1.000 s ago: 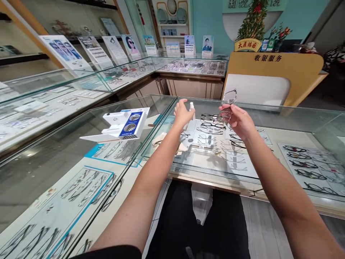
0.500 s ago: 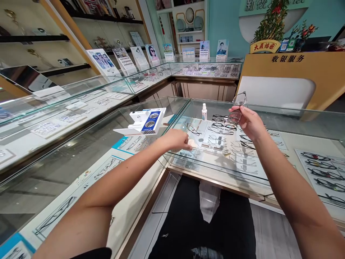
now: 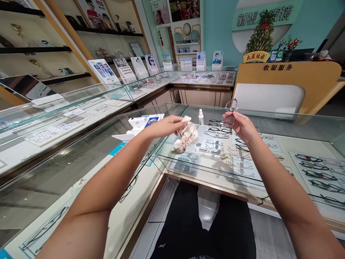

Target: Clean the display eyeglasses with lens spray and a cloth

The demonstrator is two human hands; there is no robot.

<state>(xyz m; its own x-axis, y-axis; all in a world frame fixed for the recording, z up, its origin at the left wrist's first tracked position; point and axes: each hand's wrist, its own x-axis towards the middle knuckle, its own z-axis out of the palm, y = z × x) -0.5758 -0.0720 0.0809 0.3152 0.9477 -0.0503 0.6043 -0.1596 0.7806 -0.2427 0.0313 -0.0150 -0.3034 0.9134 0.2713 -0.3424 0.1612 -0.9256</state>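
Pinched in my left hand (image 3: 172, 126) is a crumpled cream cloth (image 3: 189, 135) with red and dark printing, hanging above the glass counter top. My right hand (image 3: 242, 124) is closed on a pair of thin-framed eyeglasses (image 3: 229, 121), held up with one lens above the other. A small white spray bottle (image 3: 201, 118) stands upright on the glass between the two hands. Behind my left hand is a white and blue box (image 3: 138, 124) with its flap open. Several dark-framed glasses (image 3: 219, 132) lie near my right hand.
Glass display counters (image 3: 172, 176) meet at a corner before me and hold rows of frames (image 3: 319, 174). Upright poster cards (image 3: 124, 70) line the far counter. A yellow cash desk (image 3: 318, 79) with a potted plant (image 3: 261, 34) stands at the back right.
My left hand has lifted the cloth off the counter, moving up and slightly left. My right hand still holds the eyeglasses. The camera view has tilted up a little.
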